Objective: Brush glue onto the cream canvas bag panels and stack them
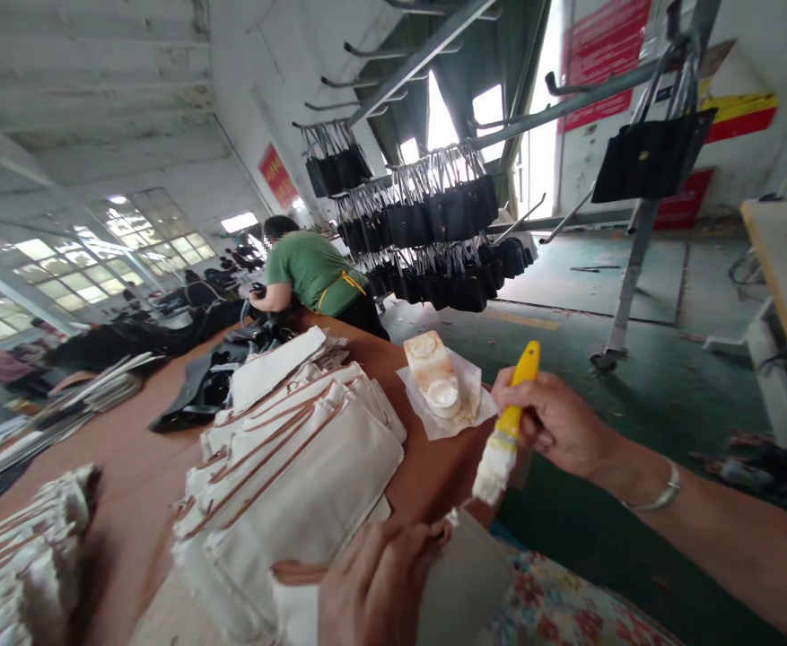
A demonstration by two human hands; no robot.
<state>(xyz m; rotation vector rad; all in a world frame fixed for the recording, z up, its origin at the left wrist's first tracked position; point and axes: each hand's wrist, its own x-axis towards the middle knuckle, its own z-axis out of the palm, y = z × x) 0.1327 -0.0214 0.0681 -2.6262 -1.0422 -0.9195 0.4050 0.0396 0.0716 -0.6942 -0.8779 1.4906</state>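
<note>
Faces a brown-covered bench (130, 462), with a large stack of pale pieces with brown edging (319, 467) in the middle and a second pale pile (30, 556) at the near left. Beyond the stack, black items (201, 386) on the same surface, and a person in a green top (312, 269) bent over the far end. Near the right edge, on a sheet of white paper (474, 381), a tan block (426, 359) with white paste on top.

Past the bench, opens onto a green floor (581, 502) and a metal rack (635, 260) on casters, with rows of black bags (433, 215) on its arms and one black bag (649, 161) apart at the right. Further back, pale walls with red signs, and windows at the far left.

Reaches in from the right with the right forearm, a bracelet (662, 493) at the wrist. In the right hand (561, 422), pinches a brush (526, 363) low on its yellow handle between thumb and fingers, handle up, paste-coated bristles slanting down to just above a pale piece (464, 574). With the left hand (372, 583), back upward and fingers together, bent and curled downward, holds that piece beside the stack, over floral cloth (555, 601). Cannot tell the left thumb's position.
</note>
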